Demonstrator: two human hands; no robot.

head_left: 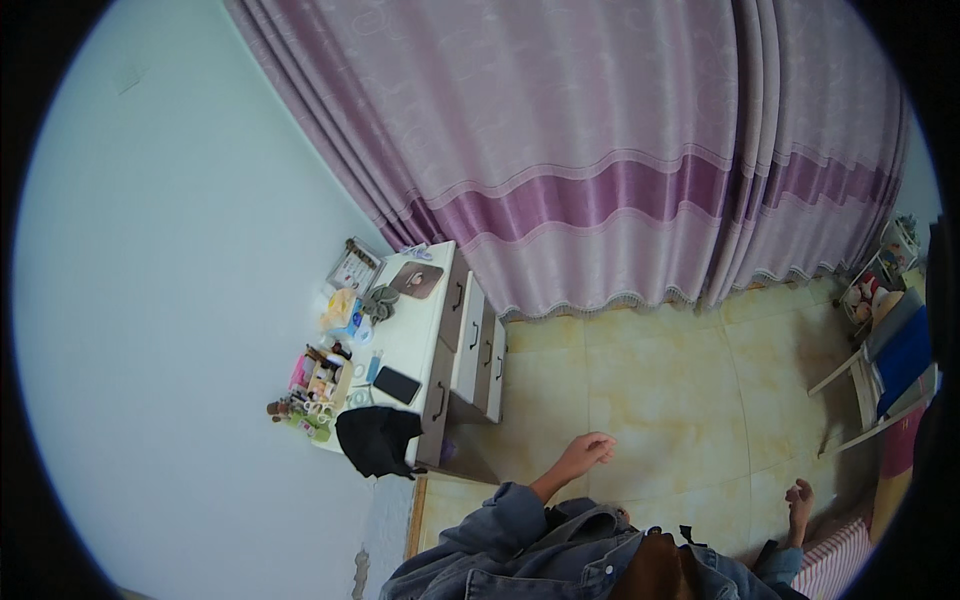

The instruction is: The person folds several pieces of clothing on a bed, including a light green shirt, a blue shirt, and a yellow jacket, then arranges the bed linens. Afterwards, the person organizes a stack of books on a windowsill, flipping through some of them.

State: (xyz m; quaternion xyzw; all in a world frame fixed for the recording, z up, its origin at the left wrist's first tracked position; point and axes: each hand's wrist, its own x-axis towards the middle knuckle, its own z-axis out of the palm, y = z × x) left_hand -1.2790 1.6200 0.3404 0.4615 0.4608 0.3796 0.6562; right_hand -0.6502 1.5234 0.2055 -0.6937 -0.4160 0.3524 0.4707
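Left hand (586, 456) hung loosely curled, apparently empty; right hand (800, 503), could not tell. Black cloth (378, 440) lay untouched on desk (411, 328); work seemed unstarted.

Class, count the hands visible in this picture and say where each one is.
2: the left hand, nearer the desk, and the right hand, nearer the striped cloth. Others may be hidden.
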